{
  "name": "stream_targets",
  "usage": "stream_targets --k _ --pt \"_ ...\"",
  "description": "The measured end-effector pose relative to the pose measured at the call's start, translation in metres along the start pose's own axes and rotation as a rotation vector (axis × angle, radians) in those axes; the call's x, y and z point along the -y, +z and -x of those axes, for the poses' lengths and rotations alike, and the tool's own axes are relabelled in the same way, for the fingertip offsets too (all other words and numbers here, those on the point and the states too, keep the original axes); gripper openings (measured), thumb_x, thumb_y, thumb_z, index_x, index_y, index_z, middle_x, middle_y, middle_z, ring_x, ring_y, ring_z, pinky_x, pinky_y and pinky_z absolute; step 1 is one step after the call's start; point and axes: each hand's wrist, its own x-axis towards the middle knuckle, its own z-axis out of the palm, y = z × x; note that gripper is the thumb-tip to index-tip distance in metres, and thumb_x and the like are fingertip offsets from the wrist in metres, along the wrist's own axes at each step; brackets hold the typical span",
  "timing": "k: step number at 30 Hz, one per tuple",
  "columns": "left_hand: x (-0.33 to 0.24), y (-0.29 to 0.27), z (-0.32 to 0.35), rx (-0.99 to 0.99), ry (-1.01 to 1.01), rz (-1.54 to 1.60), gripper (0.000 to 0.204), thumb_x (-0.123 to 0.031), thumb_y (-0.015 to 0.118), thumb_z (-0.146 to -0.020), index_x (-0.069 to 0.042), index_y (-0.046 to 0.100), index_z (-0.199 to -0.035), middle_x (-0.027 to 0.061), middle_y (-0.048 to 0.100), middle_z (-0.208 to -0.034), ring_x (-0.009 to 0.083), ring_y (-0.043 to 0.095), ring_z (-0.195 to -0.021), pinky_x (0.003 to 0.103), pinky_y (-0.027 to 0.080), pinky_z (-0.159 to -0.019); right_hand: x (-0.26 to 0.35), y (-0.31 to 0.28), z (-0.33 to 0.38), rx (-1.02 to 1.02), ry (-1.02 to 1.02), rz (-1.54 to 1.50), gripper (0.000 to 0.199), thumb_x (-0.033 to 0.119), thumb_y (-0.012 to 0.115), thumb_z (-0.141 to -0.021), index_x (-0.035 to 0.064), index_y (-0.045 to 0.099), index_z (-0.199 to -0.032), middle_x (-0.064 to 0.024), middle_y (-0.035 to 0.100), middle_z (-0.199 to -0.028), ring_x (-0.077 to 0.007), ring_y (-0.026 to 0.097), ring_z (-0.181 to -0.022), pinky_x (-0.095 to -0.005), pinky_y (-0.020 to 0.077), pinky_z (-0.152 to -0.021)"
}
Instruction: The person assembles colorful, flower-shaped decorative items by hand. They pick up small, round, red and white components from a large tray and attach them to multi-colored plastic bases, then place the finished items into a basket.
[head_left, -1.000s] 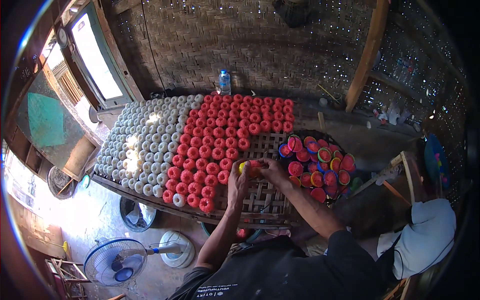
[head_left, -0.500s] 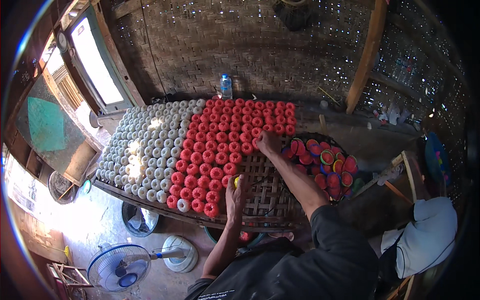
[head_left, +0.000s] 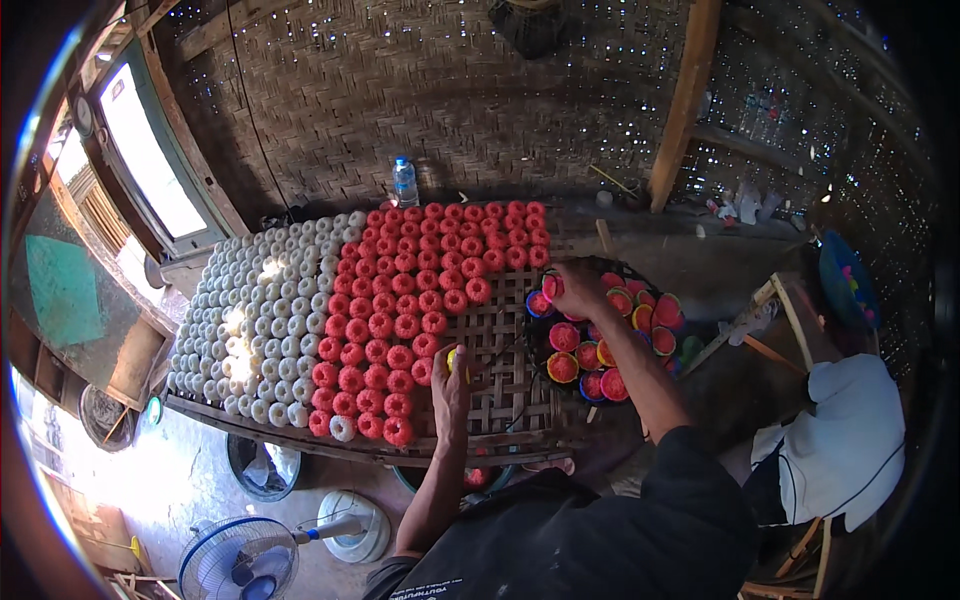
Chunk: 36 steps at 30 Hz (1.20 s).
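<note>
Rows of red, ribbed, ring-like pieces (head_left: 407, 325) with dimpled tops lie on a slatted woven rack (head_left: 500, 345). Similar white pieces (head_left: 270, 300) fill its left part. My left hand (head_left: 450, 405) is upright over the rack, beside the nearest red pieces, its fingers closed around a small yellow object (head_left: 451, 359) that is mostly hidden. To the right, my right hand (head_left: 580, 288) reaches over a dark round basket (head_left: 533, 350) of small coloured cups with red inside (head_left: 563, 337). Its fingers are closed at the edge of one red-lined cup (head_left: 552, 288).
A water bottle (head_left: 404, 183) stands behind the rack by the woven wall. A fan (head_left: 238, 560) and a white lidded bucket (head_left: 358, 525) are on the floor at the near left. At right are a wooden frame (head_left: 797, 318) and a person in a white shirt (head_left: 845, 440).
My right hand has moved right, from the edge of the red rows to the basket of cups. My left hand keeps its yellow object. The whole view has shifted slightly.
</note>
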Motion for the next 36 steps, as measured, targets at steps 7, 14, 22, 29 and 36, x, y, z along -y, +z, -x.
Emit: stream_targets --k 7,14,22,29,36 --pt "0.007 0.024 -0.002 0.116 -0.048 0.027 0.051 -0.044 0.054 -0.100 0.000 0.052 -0.126 0.0129 0.059 -0.107 0.0190 0.067 -0.089 0.031 0.057 -0.065 -0.016 0.017 0.016 0.009 -0.049 -0.109 0.089 0.016 0.076 -0.066 0.0087 0.036 -0.145 -0.0217 0.060 -0.125 -0.0389 0.059 -0.113 -0.0463 0.0487 -0.096" --pt "0.030 0.028 -0.009 0.120 -0.098 0.066 0.055 -0.048 0.054 -0.099 0.000 0.052 -0.127 0.0123 0.062 -0.109 0.0202 0.068 -0.091 0.030 0.056 -0.068 0.005 -0.022 0.038 -0.020 0.054 0.006 0.072 0.020 0.075 -0.071 0.0034 0.048 -0.135 -0.0226 0.062 -0.120 -0.0390 0.059 -0.114 -0.0456 0.0475 -0.097" --pt "0.042 0.037 -0.014 0.151 -0.145 0.157 0.051 -0.047 0.051 -0.101 0.000 0.053 -0.121 0.0136 0.064 -0.107 0.0211 0.068 -0.086 0.032 0.055 -0.070 0.032 -0.017 0.065 -0.127 0.283 -0.685 0.058 0.027 0.078 -0.076 0.0053 0.056 -0.126 -0.0145 0.067 -0.112 -0.0279 0.064 -0.109 -0.0382 0.0499 -0.094" --pt "0.063 0.044 -0.030 0.226 -0.145 0.506 0.046 -0.041 0.051 -0.101 -0.001 0.055 -0.121 0.0107 0.063 -0.107 0.0181 0.066 -0.091 0.032 0.056 -0.073 0.115 -0.016 0.101 0.097 0.097 -0.845 0.050 0.023 0.082 -0.077 0.0030 0.061 -0.118 -0.0080 0.066 -0.113 -0.0179 0.064 -0.105 -0.0322 0.0509 -0.091" --pt "0.050 0.029 -0.022 0.165 -0.154 0.378 0.043 -0.030 0.068 -0.094 -0.003 0.056 -0.125 0.0069 0.062 -0.106 0.0135 0.061 -0.094 0.026 0.051 -0.080 0.113 0.011 0.094 -0.021 -0.195 -0.691 0.036 0.017 0.076 -0.078 0.0030 0.068 -0.110 -0.0129 0.063 -0.120 -0.0310 0.060 -0.112 -0.0392 0.0478 -0.096"
